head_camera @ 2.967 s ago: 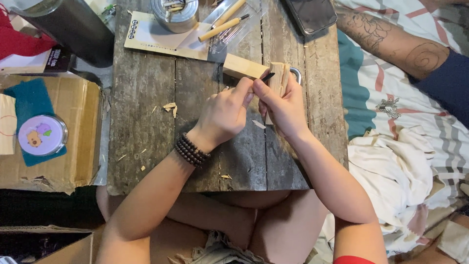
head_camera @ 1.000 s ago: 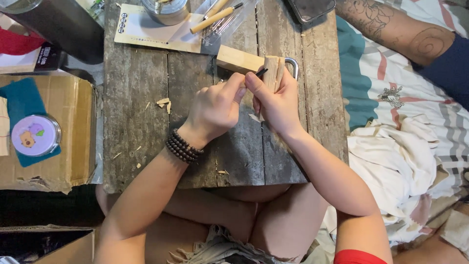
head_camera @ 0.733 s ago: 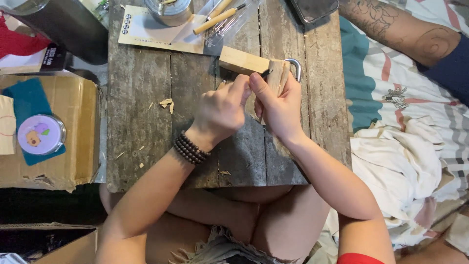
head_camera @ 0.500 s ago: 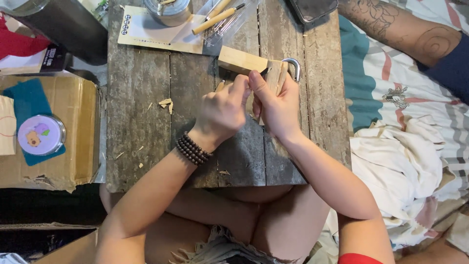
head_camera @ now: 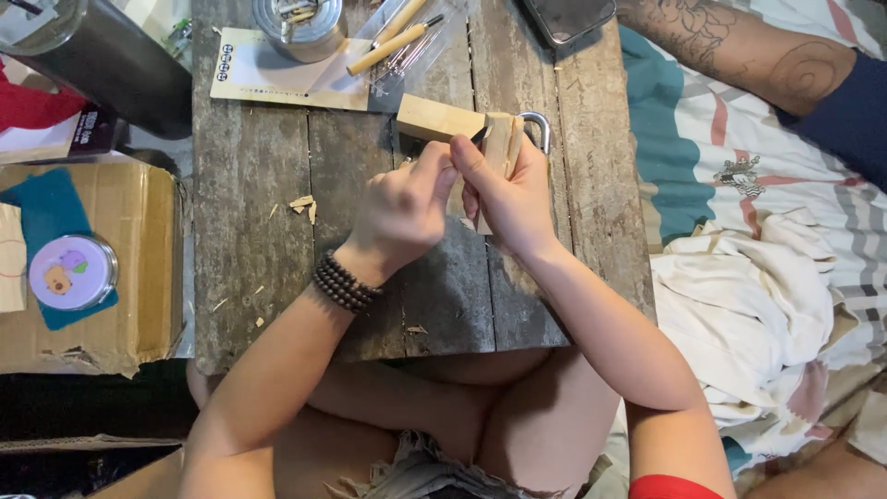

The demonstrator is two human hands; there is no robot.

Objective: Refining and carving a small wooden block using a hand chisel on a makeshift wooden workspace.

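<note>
My right hand [head_camera: 513,199] grips a small pale wood piece [head_camera: 504,143] held upright over the far side of the worn plank table [head_camera: 249,240], thumb pressed along its left side. My left hand [head_camera: 402,208], with a dark bead bracelet on the wrist, is closed in a fist right beside it, seemingly around a carving tool whose handle is hidden. A dark tip [head_camera: 479,136] shows at the wood piece. A rectangular wood block [head_camera: 439,118] lies just behind the hands. Wood shavings [head_camera: 303,205] dot the planks.
At the table's far edge lie a metal tin [head_camera: 300,23], a card [head_camera: 277,79], wooden-handled tools [head_camera: 397,42] in a clear pouch, a phone [head_camera: 568,17] and a metal ring [head_camera: 540,125]. A cardboard box [head_camera: 102,277] with a round tin [head_camera: 72,271] stands left. Another person's tattooed arm [head_camera: 739,51] rests at right.
Both hands stay on the wood piece, with the left hand making small moves against it. The view has shifted slightly.
</note>
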